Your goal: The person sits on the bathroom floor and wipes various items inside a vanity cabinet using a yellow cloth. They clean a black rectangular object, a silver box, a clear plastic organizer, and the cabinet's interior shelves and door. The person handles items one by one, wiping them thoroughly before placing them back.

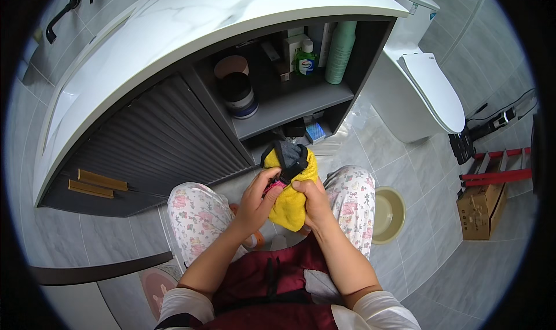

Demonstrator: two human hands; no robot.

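Observation:
In front of my knees, both hands are closed around a yellow cloth [289, 205] with a grey underside and black edging. My right hand [313, 200] grips its right side, thumb pressed on top. My left hand [253, 204] is on the other side, its fingers around a small black and pink item [274, 185] that lies against the cloth. Most of that item is covered, so its kind cannot be made out.
Ahead stands a dark vanity cabinet [156, 133] with a white marbled top [243, 3]. Its open shelf holds a dark jar [238, 95], a green bottle [305, 58] and a tall mint bottle [340, 55]. A basin [399, 214], toilet [431, 92], cardboard box [476, 217] and red step ladder [498, 178] are right.

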